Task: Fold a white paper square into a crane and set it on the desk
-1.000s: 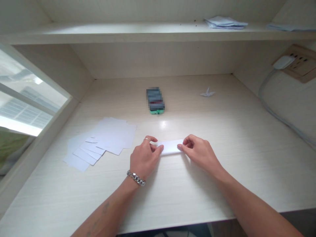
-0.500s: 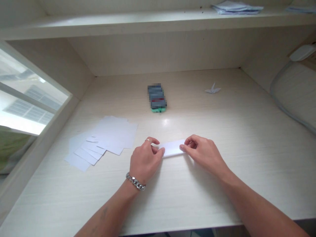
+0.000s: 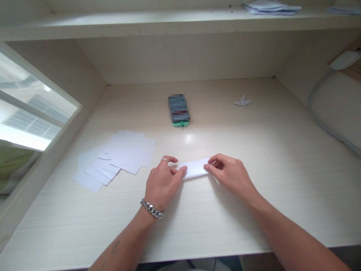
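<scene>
Between my hands is a white folded sheet of paper [image 3: 195, 168], a narrow strip tilted slightly up to the right. My left hand [image 3: 166, 180], with a ring and a chain bracelet, pinches its left end between thumb and fingers. The index finger of that hand stretches out above the paper. At the right end, my right hand [image 3: 229, 171] grips the strip with the thumb in front and curled fingers behind. To the left lies a fanned pile of white paper sheets [image 3: 129, 150]. A small folded paper crane [image 3: 242, 101] sits at the back right.
A phone with a green edge [image 3: 179, 111], its screen blurred, lies behind my hands. Above runs a shelf [image 3: 126, 30] carrying a stack of papers [image 3: 272, 7]. A grey cable [image 3: 324, 122] hangs along the right wall, and a window [image 3: 34, 101] is at the left.
My left hand has shifted slightly left, its index finger a little straighter. The right hand keeps its grip on the paper's right end. The whole view has moved slightly.
</scene>
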### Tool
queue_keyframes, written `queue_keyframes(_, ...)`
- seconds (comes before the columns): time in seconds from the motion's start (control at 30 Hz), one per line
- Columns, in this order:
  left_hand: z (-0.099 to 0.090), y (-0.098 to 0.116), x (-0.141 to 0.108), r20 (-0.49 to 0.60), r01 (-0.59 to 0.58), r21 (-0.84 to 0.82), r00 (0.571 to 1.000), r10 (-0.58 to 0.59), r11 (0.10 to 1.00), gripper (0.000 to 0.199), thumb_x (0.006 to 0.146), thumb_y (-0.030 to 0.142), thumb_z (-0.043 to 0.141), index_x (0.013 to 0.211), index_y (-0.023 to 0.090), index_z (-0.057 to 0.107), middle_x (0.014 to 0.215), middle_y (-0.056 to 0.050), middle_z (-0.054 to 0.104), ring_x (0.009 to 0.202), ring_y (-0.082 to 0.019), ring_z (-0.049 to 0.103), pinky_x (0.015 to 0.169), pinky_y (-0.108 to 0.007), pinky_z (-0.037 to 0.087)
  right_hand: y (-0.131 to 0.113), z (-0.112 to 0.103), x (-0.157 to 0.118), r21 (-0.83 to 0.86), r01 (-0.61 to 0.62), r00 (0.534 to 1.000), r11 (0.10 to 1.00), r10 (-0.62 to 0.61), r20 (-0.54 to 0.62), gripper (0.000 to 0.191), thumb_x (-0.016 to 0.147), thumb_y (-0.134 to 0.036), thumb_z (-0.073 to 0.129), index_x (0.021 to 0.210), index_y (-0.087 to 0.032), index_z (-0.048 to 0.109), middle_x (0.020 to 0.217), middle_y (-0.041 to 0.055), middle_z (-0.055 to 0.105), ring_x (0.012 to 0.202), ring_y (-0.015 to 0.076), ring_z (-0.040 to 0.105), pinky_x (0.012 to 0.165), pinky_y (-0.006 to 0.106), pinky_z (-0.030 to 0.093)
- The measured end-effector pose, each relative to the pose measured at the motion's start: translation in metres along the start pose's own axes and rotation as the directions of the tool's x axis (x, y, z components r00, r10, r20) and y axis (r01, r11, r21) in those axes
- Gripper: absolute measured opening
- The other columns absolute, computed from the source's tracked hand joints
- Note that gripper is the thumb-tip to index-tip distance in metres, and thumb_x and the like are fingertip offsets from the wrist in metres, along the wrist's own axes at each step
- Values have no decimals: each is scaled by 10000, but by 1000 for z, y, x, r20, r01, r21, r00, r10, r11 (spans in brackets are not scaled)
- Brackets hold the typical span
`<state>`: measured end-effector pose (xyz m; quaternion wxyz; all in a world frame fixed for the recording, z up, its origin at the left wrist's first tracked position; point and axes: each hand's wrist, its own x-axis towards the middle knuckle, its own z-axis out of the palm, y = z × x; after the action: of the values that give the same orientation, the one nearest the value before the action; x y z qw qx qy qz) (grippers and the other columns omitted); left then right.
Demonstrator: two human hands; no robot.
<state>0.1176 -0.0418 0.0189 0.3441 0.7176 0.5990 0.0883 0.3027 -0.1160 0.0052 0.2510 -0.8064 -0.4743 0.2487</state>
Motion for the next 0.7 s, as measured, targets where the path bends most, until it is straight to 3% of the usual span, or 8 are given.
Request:
queue_keyframes(0.23, 4, -2, 0, 29, -19, -227, 999, 26, 974, 357, 772, 343, 652, 1087, 227, 530, 702, 16, 741, 613, -189, 692, 641, -321, 488, 11, 2, -3, 156, 58, 998, 986, -54, -31, 122, 789, -356, 647, 803, -240, 681, 762, 4, 725, 691, 183, 653, 654, 294, 455)
queue_keyframes(0.33, 5, -4, -2, 18, -38, -299, 999, 45, 954, 365, 765, 329, 662, 1089, 228, 527, 730, 16, 744, 636, -183, 699, 637, -305, 501, 16, 2, -5, 262, 66, 998, 963, -62, -26, 106, 793, -331, 645, 786, -227, 663, 767, 3, 712, 675, 169, 642, 648, 285, 465)
queue_keyframes(0.5, 5, -6, -9, -4, -79, -300, 997, 81, 951, 340, 769, 354, 658, 1059, 214, 547, 743, 6, 743, 689, -194, 700, 643, -309, 500, 19, 2, -9, 343, 71, 997, 937, -78, 8, 77, 803, -292, 628, 787, -221, 654, 753, 0, 694, 646, 162, 629, 620, 277, 467)
queue_keyframes(0.7, 10, -1, -15, -39, -83, -211, 996, 77, 974, 283, 806, 375, 605, 1036, 213, 568, 728, 12, 734, 683, -194, 680, 647, -309, 472, 16, 1, -15, 285, 60, 998, 956, -63, 1, 57, 788, -269, 624, 773, -224, 654, 741, -8, 698, 645, 163, 633, 651, 283, 472)
